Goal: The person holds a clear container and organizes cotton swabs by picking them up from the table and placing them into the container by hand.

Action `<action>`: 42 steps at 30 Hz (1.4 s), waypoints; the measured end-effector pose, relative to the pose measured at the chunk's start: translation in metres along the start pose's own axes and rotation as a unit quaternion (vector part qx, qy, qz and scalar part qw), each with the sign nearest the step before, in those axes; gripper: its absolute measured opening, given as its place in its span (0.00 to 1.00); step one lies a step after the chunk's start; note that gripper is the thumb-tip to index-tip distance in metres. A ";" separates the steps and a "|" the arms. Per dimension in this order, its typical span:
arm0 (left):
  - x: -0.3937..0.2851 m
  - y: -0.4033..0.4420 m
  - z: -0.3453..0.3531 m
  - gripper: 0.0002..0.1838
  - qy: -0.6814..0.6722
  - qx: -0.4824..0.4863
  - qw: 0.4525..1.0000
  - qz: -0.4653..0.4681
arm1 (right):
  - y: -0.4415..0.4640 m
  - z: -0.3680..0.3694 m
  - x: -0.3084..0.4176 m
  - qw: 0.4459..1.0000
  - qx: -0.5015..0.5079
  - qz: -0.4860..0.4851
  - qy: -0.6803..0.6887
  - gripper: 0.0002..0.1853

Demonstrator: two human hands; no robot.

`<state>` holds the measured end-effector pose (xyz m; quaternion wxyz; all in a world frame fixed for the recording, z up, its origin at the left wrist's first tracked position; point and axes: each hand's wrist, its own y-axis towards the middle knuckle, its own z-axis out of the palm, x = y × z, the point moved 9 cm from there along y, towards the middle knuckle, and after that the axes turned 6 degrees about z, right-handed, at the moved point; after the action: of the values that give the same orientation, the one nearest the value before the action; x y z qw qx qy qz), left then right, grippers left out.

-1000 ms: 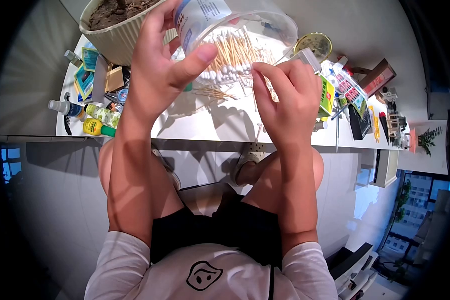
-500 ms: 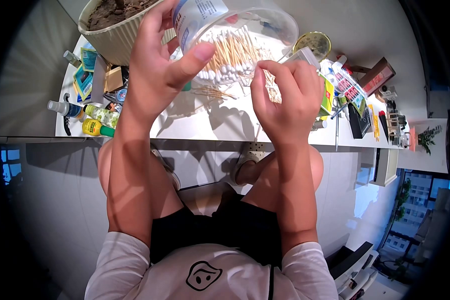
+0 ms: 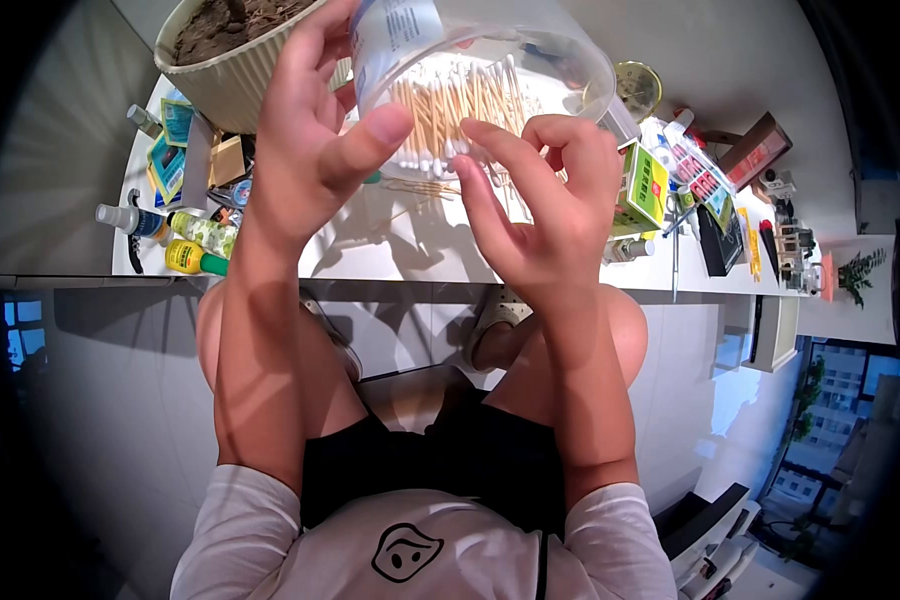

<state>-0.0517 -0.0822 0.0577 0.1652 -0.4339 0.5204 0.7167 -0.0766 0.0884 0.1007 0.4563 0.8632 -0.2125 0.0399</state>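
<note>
My left hand is closed around a clear plastic tub with a blue and white label, its thumb over the rim. The tub is tilted with its mouth towards me. Wooden-stemmed cotton swabs with white tips lie bunched inside it. At the mouth is my right hand, thumb and index finger parted beside the swabs; I cannot tell whether the fingertips touch them. More loose swabs lie on the white table below the tub.
A ribbed plant pot stands at the back left. Small bottles, including a yellow one, are near the left edge. On the right are a green and yellow box, a round gold-rimmed dial and a black box.
My right hand has moved left, from the tub's right side to the swabs, and its thumb and index finger have parted. The tub has shifted slightly right, with its mouth turned more towards me.
</note>
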 end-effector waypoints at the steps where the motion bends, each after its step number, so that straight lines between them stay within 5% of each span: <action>1: 0.000 0.000 0.001 0.58 0.007 0.004 1.000 0.000 | 0.000 0.001 0.000 1.000 0.006 0.001 -0.016 0.13; 8: 0.005 0.002 0.000 0.59 0.012 0.002 1.000 0.015 | -0.001 -0.005 0.005 0.997 -0.016 -0.032 -0.066 0.13; 15: 0.003 0.001 -0.002 0.56 0.021 0.004 1.000 0.007 | -0.005 -0.037 0.005 0.970 -0.150 -0.057 -0.181 0.15; 19: 0.003 0.000 -0.004 0.56 0.030 -0.004 1.000 0.005 | 0.002 -0.028 -0.012 0.971 -0.098 -0.013 -0.217 0.12; 27: -0.001 0.003 -0.009 0.54 0.045 0.000 0.999 0.013 | 0.000 -0.009 0.003 0.996 -0.006 -0.052 -0.070 0.11; 42: -0.001 0.002 -0.002 0.54 0.032 -0.027 0.999 0.020 | -0.003 0.012 0.005 0.995 0.042 -0.029 -0.081 0.09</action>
<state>-0.0514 -0.0847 0.0599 0.1224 -0.4504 0.5142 0.7196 -0.0724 0.0789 0.0927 0.4019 0.8878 -0.2215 -0.0346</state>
